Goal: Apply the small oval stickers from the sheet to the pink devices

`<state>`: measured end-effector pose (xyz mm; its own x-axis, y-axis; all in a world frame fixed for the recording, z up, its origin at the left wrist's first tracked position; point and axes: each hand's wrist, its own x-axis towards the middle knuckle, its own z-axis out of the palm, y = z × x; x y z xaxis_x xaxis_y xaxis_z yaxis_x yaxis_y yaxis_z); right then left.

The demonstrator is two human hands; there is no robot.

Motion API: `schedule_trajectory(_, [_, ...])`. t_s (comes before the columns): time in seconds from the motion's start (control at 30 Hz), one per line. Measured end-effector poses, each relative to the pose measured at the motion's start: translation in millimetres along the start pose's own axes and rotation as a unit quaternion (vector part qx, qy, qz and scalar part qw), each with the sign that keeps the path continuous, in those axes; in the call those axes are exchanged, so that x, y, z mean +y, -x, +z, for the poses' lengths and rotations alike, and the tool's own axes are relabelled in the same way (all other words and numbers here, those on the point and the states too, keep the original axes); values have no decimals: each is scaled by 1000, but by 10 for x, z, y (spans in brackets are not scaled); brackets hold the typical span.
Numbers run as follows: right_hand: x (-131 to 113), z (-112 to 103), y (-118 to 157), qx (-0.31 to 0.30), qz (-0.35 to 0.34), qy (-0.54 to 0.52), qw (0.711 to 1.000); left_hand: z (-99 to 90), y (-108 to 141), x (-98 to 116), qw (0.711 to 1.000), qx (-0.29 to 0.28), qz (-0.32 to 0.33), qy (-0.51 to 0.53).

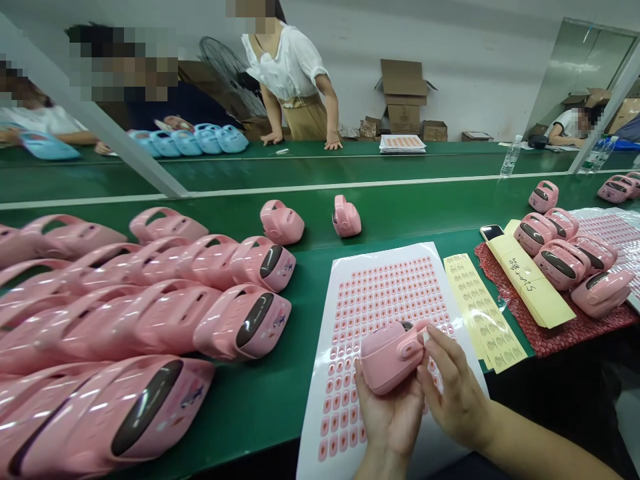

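My left hand (393,413) cups a pink plastic handled case (387,363) from below, fingers closed around its lower side. The case is tilted, and a small oval sticker shows at the base of its handle. My right hand (457,383) pinches at the handle end, thumb and fingertips against it; a small pale bit shows at the fingertips, too small to name. Beneath both hands lies a white sheet of small pink oval stickers (387,290). To its right is a yellow label sheet (483,310) with printed text.
Rows of pink cases (240,323) fill the left; more cases (563,263) sit at right on red bubble wrap (545,340), beside folded yellow paper (530,280) and a phone (491,232). Across the green bench are co-workers, light-blue cases (187,142) and a water bottle (511,157).
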<state>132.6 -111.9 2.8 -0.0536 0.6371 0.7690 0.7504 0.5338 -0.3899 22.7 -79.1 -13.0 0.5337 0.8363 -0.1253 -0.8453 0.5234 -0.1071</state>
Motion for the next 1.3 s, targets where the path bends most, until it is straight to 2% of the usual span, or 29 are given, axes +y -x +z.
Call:
schedule_trajectory(0.13, [42, 56, 6, -43, -41, -18, 998, 23, 4, -17, 999, 37, 21, 3])
schedule_trajectory(0.27, [71, 51, 12, -111, -71, -18, 991, 26, 4, -20, 998, 42, 37, -22])
schedule_trajectory(0.37, [162, -101, 84, -106, -25, -58, 992, 21, -9, 17, 994, 57, 79, -57])
schedule_trajectory(0.43, [257, -233, 216, -100, 34, -70, 992, 17, -29, 73, 989, 51, 115, -81])
schedule_trajectory(0.5, [353, -333, 404, -124, 65, -58, 988, 13, -53, 141, 984, 40, 147, -95])
schedule_trajectory(0.6, [448, -360, 682, -167, 28, -9, 986, 10, -81, 213, 975, 40, 185, -114])
schedule_trajectory(0.73, [487, -253, 861, -143, -31, 33, 989, -8, -101, 220, 971, 42, 202, -120])
schedule_trajectory(0.93, [508, -212, 836, -127, -149, 54, 979, -152, -145, 232, 971, -9, 204, -123])
schedule_trajectory(1.1, [497, -237, 784, -116, -134, 95, 980, -234, -167, 267, 976, -45, 187, -104])
schedule_trajectory(1.3, [529, -281, 763, -145, -180, 88, 969, -281, -158, 280, 975, -25, 186, -116])
